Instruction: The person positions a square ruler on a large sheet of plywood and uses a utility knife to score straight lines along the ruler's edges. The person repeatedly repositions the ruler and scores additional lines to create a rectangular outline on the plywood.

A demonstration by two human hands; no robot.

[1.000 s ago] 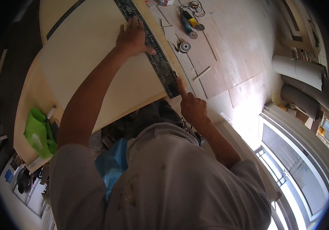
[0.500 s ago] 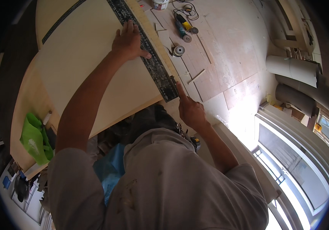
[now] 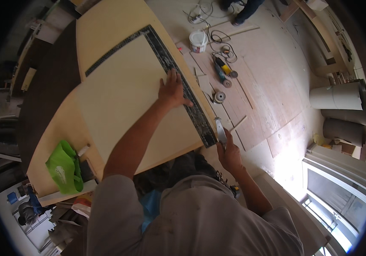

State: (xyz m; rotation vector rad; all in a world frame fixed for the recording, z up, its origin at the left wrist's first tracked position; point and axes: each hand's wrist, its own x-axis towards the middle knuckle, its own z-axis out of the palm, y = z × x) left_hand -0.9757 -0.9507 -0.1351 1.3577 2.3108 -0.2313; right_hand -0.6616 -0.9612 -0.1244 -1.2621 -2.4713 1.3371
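My left hand (image 3: pixel 173 91) presses down with spread fingers on a black, white-speckled strip (image 3: pixel 198 117) and the pale sheet (image 3: pixel 125 102) beside it. That strip meets another at a far corner, forming an L along two edges of the sheet. Both lie on a light wooden board (image 3: pixel 106 23) with a curved left side. My right hand (image 3: pixel 231 155) is wrapped round a flat, silver-bladed hand tool (image 3: pixel 221 131), its tip pointing away from me. The tool is just right of the strip's near end, by the board's edge; whether it touches is unclear. Its handle is mostly hidden.
A green bag (image 3: pixel 64 167) and a small white cylinder (image 3: pixel 84 149) lie at the board's left. On the floor to the right are an angle grinder (image 3: pixel 221 72), a tape roll (image 3: pixel 219 97) and a white bucket (image 3: pixel 198 42). Another person's shoe (image 3: pixel 238 20) shows at the top.
The view has shifted, showing more of the board and floor. My left hand remains on the strip. My right hand's index finger, previously extended along the tool, is now curled, and the silver blade shows clearly.
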